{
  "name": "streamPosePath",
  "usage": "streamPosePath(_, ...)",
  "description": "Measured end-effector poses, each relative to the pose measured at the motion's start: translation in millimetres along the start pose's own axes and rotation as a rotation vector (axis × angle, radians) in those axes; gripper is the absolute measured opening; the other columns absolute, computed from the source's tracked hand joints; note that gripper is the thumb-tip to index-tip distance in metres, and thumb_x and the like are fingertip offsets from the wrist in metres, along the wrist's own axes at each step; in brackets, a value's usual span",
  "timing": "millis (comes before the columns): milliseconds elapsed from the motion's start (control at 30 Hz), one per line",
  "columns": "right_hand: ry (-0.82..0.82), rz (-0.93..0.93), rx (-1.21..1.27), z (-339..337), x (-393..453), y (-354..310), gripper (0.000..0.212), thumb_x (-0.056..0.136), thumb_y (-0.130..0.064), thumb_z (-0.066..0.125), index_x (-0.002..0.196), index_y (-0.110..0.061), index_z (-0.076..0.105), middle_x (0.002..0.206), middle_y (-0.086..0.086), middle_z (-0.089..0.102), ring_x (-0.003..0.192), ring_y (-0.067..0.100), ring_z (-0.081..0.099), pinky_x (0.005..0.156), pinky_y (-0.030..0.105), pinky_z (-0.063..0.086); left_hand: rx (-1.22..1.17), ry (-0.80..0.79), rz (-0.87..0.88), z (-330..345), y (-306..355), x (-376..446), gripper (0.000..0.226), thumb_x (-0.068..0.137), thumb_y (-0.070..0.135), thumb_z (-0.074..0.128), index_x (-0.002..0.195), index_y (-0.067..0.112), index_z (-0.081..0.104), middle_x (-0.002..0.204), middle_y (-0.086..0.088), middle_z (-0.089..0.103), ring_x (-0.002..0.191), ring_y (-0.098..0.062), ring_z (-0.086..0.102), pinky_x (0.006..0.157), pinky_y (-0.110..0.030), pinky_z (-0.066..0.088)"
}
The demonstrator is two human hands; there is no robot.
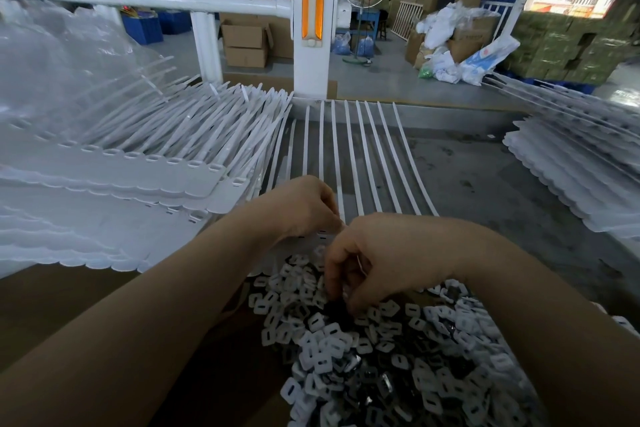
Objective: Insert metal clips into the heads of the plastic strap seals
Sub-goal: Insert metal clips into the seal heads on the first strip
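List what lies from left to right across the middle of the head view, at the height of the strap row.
Clear plastic bag → stacked strap seals → row of straps lying apart on the table → bare grey table → another stack of seals at the right edge.

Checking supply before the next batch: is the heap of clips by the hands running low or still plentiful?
Plentiful. The pile of clips spreads wide and heaped beneath the right hand, whose fingers reach into it.
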State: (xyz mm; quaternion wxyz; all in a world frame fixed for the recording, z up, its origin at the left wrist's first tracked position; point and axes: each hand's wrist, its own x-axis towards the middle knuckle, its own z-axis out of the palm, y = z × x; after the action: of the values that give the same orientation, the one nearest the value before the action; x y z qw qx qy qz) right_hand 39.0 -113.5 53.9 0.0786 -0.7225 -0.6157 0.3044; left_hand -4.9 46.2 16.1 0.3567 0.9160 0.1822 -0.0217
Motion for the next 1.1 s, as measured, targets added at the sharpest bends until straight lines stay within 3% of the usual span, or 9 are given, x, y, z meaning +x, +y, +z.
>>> streamPosePath(367, 0.009, -0.025, -0.009, 4.5, 5.0, -3.6, 0.013, 0.084, -0.026, 0.075, 0.097, -0.025, 0.075, 0.074, -0.023, 0.063, 0.068, -0.012, 0.059, 0.062, 0.004, 0.043, 0.032, 0.011, 0.009, 0.7, -1.0, 2.1, 0.010, 0.082, 0.026, 0.074, 0.074, 0.022, 0.067, 0.072, 0.005, 0.063, 0.067, -0.008, 0.058, 0.058, -0.022, 0.043)
streamPosePath(467, 0.027, -0.027, 0.034, 1.6, 3.3, -1.7, 0.010, 0.085, -0.025, 0.074, 0.094, -0.025, 0.074, 0.075, -0.022, 0.065, 0.069, -0.011, 0.060, 0.063, 0.006, 0.045, 0.041, 0.007, 0.018, -0.5, -1.8, 1.3, 0.010, 0.081, 0.026, 0.073, 0.074, 0.023, 0.067, 0.070, 0.007, 0.063, 0.065, -0.005, 0.057, 0.056, -0.020, 0.041)
streamPosePath(633, 0.207, 0.084, 0.114, -12.7, -4.6, 13.8, 0.005, 0.084, -0.030, 0.072, 0.082, -0.032, 0.069, 0.078, -0.019, 0.068, 0.068, -0.001, 0.063, 0.065, 0.021, 0.053, 0.025, -0.016, 0.013, -5.2, -3.9, -1.2, 0.011, 0.080, 0.032, 0.075, 0.074, 0.025, 0.068, 0.074, 0.006, 0.066, 0.067, -0.008, 0.060, 0.059, -0.024, 0.043)
streamPosePath(833, 0.235, 0.262, 0.145, -13.6, -5.8, 33.1, 0.003, 0.081, -0.030, 0.075, 0.080, -0.029, 0.072, 0.078, -0.012, 0.072, 0.060, -0.005, 0.060, 0.049, 0.010, 0.041, -0.006, -0.006, -0.002, -10.3, -5.8, -5.4, 0.015, 0.083, 0.038, 0.075, 0.082, 0.023, 0.072, 0.085, 0.004, 0.071, 0.083, -0.012, 0.065, 0.070, -0.027, 0.047)
streamPosePath(1100, 0.275, 0.309, 0.259, -10.6, -1.8, 39.2, 0.001, 0.082, -0.025, 0.073, 0.082, -0.025, 0.072, 0.076, -0.001, 0.074, 0.059, 0.002, 0.059, 0.047, 0.018, 0.041, -0.040, -0.018, 0.000, -13.6, -6.3, -8.8, 0.015, 0.085, 0.038, 0.073, 0.084, 0.023, 0.072, 0.081, 0.002, 0.070, 0.067, -0.008, 0.059, 0.058, -0.023, 0.044)
